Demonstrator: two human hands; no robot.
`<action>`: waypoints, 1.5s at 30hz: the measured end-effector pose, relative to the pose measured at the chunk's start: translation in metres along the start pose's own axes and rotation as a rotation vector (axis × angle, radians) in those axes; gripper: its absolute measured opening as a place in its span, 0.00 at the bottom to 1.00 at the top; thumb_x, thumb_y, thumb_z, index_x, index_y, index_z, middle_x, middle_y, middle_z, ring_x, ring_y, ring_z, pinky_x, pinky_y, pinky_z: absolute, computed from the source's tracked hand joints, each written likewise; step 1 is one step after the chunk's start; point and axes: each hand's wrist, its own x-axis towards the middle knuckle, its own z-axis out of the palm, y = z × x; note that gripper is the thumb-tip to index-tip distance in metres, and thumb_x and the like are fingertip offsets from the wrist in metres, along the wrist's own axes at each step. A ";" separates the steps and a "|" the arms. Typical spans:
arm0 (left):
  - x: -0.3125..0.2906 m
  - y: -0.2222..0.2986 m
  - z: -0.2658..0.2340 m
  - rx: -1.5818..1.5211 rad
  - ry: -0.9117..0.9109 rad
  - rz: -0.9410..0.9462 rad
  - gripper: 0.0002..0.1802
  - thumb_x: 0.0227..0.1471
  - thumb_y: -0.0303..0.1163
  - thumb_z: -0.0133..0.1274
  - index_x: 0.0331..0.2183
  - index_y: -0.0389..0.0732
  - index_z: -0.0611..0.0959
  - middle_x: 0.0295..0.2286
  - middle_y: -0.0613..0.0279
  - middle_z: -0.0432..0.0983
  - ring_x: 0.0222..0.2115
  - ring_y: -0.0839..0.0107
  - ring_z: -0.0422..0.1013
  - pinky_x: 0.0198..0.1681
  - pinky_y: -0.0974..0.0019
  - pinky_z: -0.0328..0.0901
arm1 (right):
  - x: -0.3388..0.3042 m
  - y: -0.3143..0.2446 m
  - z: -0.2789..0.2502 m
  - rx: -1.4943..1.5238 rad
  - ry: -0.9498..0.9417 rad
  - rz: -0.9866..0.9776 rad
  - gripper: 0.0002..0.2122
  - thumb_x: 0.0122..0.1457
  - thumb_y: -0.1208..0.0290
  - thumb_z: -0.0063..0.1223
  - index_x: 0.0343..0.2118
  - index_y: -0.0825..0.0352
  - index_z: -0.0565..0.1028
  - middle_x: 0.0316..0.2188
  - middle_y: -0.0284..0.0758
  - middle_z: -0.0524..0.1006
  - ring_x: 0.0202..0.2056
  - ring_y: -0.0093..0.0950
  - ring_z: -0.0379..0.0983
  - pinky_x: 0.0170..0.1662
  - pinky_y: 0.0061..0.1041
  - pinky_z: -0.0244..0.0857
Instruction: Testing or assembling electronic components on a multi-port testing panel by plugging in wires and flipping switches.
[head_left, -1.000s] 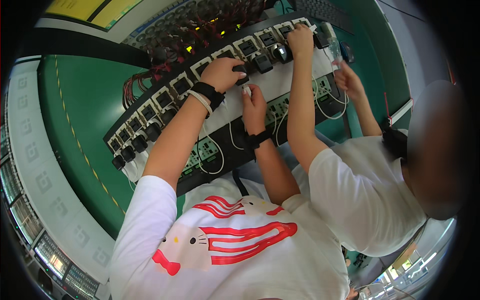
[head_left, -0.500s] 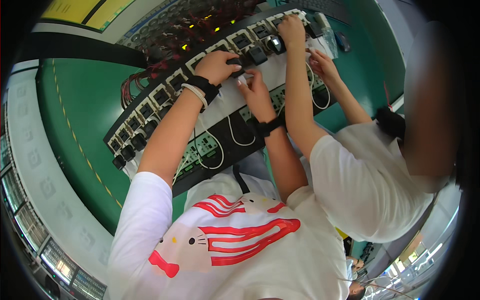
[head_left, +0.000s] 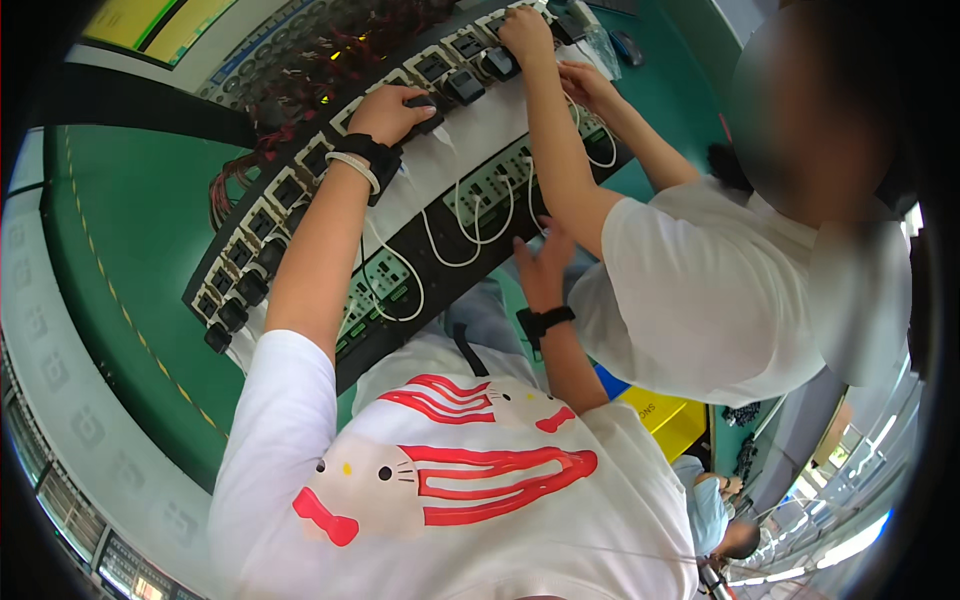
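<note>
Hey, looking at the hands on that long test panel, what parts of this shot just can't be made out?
- Head view: what the left hand presses on the panel; the hand covers the black part, so its grip is unclear.
- Head view: the right hand shows only its back; its palm side is hidden.
- The co-worker's hands cover their sockets.
- The white cables have ends too small to trace.
- The panel's upper end is bent and cut by the fisheye rim.

place: electronics factory floor, test/assembly station
rig: long black test rack (head_left: pixel 400 270) with rows of sockets, black adapters (head_left: pixel 463 85) plugged in, white cables (head_left: pixel 470 225)
wiring: red harness bundle (head_left: pixel 300 90) behind
floor: green, yellow marking line (head_left: pixel 110 290)
</note>
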 end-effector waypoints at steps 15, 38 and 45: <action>0.038 0.045 -0.007 0.420 -0.140 0.172 0.22 0.46 0.46 0.51 0.36 0.38 0.82 0.36 0.44 0.76 0.39 0.49 0.72 0.44 0.54 0.67 | 0.042 -0.109 -0.128 1.610 -0.649 0.095 0.20 0.45 0.68 0.49 0.42 0.72 0.68 0.47 0.47 0.69 0.52 0.37 0.64 0.58 0.36 0.52; 0.045 0.038 0.029 -0.113 -0.014 0.013 0.24 0.46 0.42 0.56 0.44 0.40 0.80 0.40 0.48 0.76 0.42 0.53 0.72 0.45 0.58 0.66 | 0.150 -0.044 0.082 0.699 -0.029 0.275 0.14 0.63 0.62 0.43 0.26 0.65 0.73 0.12 0.24 0.60 0.14 0.16 0.53 0.19 0.20 0.45; 0.043 0.040 0.024 -0.022 -0.027 -0.008 0.24 0.48 0.41 0.56 0.46 0.42 0.79 0.36 0.50 0.78 0.37 0.59 0.74 0.42 0.64 0.66 | 0.150 -0.041 0.087 0.826 -0.188 0.499 0.14 0.63 0.62 0.43 0.28 0.67 0.74 0.13 0.25 0.61 0.14 0.16 0.55 0.18 0.20 0.48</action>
